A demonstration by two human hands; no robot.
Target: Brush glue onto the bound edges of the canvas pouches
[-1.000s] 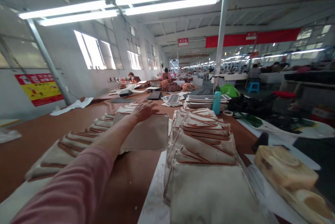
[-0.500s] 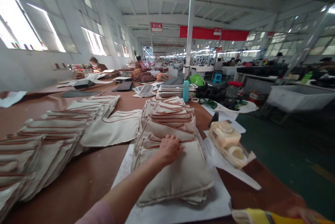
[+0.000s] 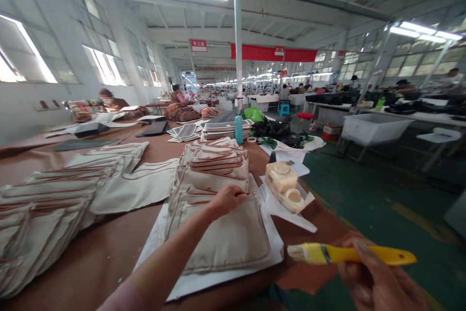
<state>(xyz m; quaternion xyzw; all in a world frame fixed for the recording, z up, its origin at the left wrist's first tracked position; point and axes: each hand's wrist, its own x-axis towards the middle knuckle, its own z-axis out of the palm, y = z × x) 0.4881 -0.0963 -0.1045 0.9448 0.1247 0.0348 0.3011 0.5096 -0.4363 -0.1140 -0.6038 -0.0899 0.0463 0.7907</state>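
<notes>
A stack of pale grey fabric panels with brown edging (image 3: 225, 236) lies on white paper (image 3: 155, 248) in front of me. My left hand (image 3: 230, 199) reaches over it, fingers closed in a pinch at the brown-edged top of the uppermost panel. On the right, my right hand (image 3: 378, 274) grips a yellow-handled paintbrush (image 3: 349, 254), its pale bristles pointing left toward the stack and apart from it. Beyond the paper's right side stands a cream plastic container (image 3: 282, 180) with a round opening at its front.
More edged panels (image 3: 54, 209) fan out along the left of the brown table (image 3: 109, 248), beside a single panel (image 3: 145, 187). A turquoise bottle (image 3: 238, 129) stands behind the stack. Black material (image 3: 273, 129) is heaped at the back right. A white bin (image 3: 374, 129) stands beyond the table.
My right hand has lifted the paintbrush up and left into fuller view. The left hand has closed from lying over the panels to pinching the top edge. The view has turned right.
</notes>
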